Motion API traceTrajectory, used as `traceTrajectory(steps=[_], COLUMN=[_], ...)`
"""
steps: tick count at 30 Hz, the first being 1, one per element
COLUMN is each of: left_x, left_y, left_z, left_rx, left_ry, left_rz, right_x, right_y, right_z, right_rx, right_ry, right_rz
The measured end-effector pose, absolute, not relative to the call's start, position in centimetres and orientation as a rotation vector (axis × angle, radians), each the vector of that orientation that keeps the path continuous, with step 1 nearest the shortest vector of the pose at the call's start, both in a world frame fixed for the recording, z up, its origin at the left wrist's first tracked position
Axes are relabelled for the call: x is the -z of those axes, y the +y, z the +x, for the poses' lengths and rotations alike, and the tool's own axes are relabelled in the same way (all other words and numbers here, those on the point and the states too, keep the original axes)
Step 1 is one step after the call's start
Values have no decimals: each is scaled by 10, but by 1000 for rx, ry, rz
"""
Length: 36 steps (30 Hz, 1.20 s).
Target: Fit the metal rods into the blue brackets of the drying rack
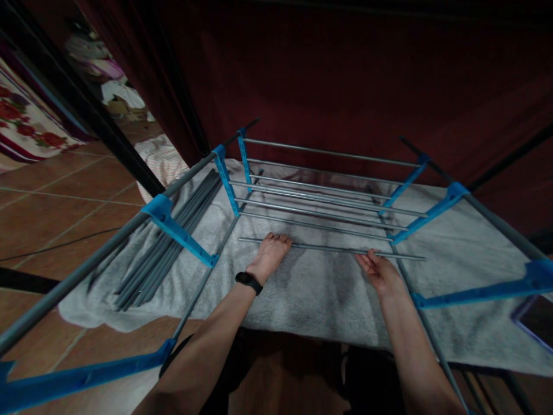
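1. Far left: floral cloth above the tiled floor.
2. Left top rail runs near to far, carrying blue left brackets that slope down to the left bottom rail.
3. Rod bundle lies loose on the grey blanket, beneath the left top rail.
4. Your left hand, black watch on the wrist: back up, fingers closed over the rod, left of its middle.
5. Rod is in both your hands, mid-scene, roughly left-right, just nearer than the bars. Left end stops short of the left bottom rail; right end reaches past the right one in view.
6. Bars span the far brackets, left to right, with the dark red curtain behind.
7. Your right hand: fingers closed on the rod, toward its right end.
8. Right bottom rail passes just right of that hand; blue right brackets rise to the right top rail.
9. Near right edge: dark thing with purple rim, partly cut off.
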<state>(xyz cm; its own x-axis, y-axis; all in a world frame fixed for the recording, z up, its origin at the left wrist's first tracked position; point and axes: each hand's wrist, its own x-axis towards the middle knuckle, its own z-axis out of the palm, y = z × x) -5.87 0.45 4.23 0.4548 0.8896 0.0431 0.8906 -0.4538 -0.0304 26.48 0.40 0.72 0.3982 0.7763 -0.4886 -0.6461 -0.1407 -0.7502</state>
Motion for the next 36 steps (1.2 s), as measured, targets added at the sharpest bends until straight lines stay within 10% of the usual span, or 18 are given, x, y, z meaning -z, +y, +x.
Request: traceTrajectory(steps=[36], left_x=[-46], left_y=[14], left_z=[-56], left_rx=[303], left_ry=[-1623], left_rz=[-2669], right_x=[-22], right_y=[9], right_z=[254], right_rx=[-1268], right_ry=[-73], right_rz=[-1088])
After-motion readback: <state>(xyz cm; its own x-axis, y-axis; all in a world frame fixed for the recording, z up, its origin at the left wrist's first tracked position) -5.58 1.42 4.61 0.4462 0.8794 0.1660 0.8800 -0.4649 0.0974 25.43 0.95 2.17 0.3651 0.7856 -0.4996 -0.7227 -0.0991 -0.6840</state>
